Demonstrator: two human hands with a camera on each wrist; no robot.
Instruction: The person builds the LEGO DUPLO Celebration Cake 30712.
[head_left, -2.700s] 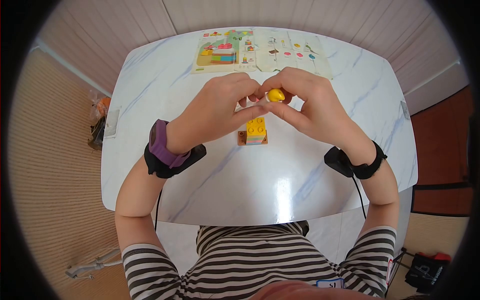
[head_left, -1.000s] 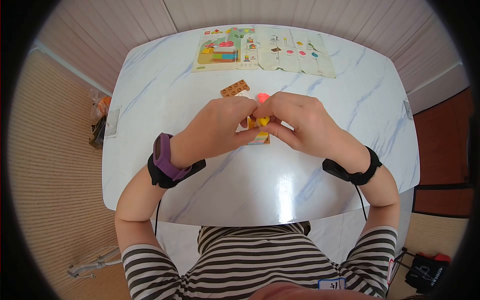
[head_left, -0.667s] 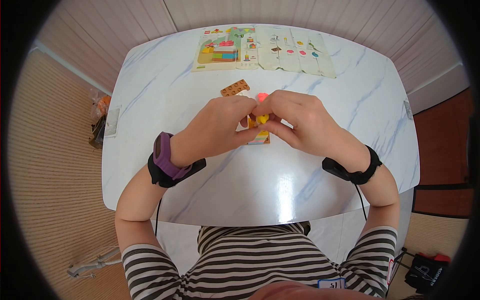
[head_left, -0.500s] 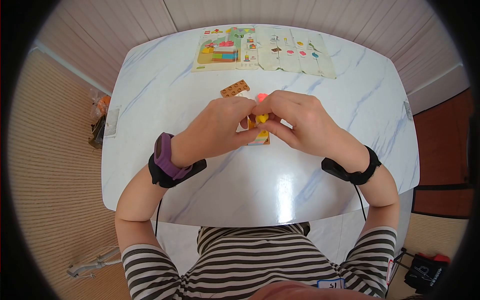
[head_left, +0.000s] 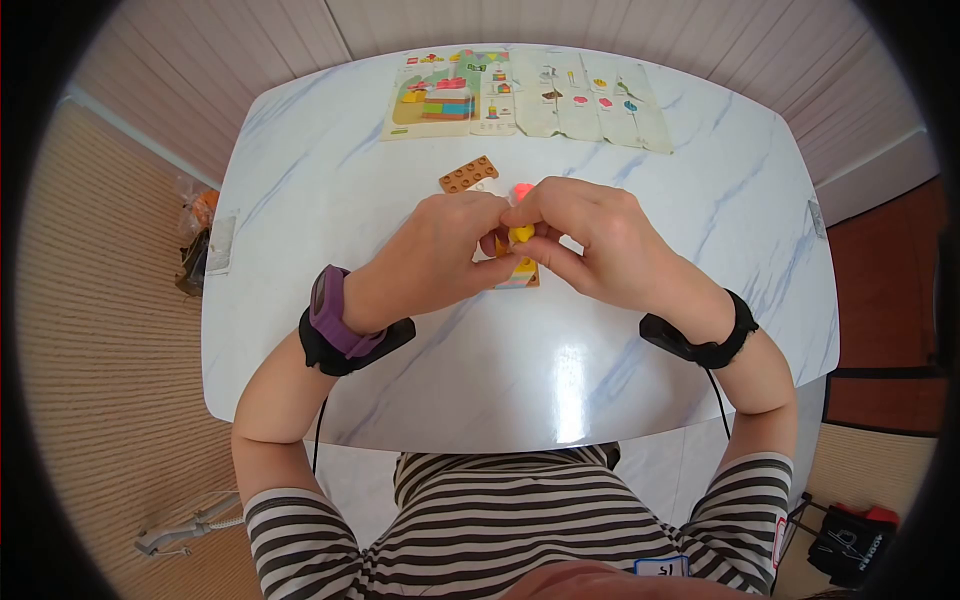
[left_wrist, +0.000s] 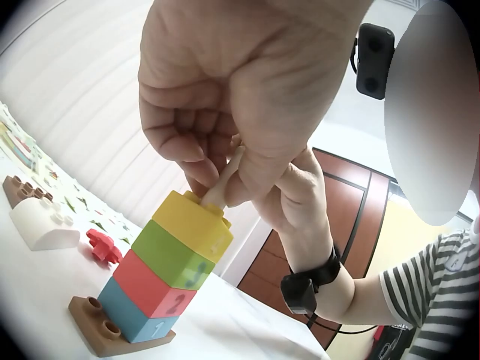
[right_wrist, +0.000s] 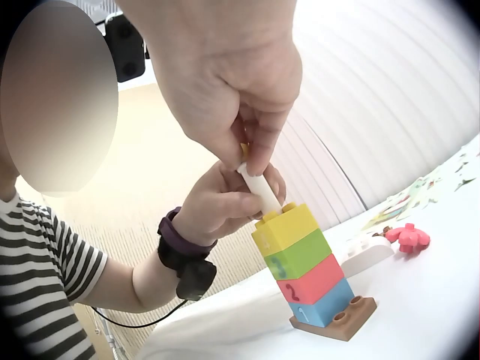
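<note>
A toy candle (right_wrist: 260, 187), a white stick with a yellow flame (head_left: 521, 234), stands on top of the yellow block (right_wrist: 285, 229). Beneath that block are green (left_wrist: 172, 253), red (left_wrist: 156, 283) and blue (left_wrist: 136, 311) blocks, stacked on a brown studded plate (left_wrist: 94, 330). My right hand (head_left: 590, 225) pinches the candle's upper end by the flame, between thumb and fingers. Lower on the white stick, the thumb and fingers of my left hand (head_left: 425, 245) hold it from the other side. In the head view both hands partly cover the stack.
Beyond the hands lie a second brown plate (head_left: 468, 175), a white curved block (left_wrist: 43, 223) and a pink flower-like piece (right_wrist: 409, 238). An unfolded instruction sheet (head_left: 530, 98) lies at the table's far edge.
Both hands have come nearer the body with the candle, from beyond the stack to over it. The second plate and pink piece have come into view. Lately the hands barely shift.
</note>
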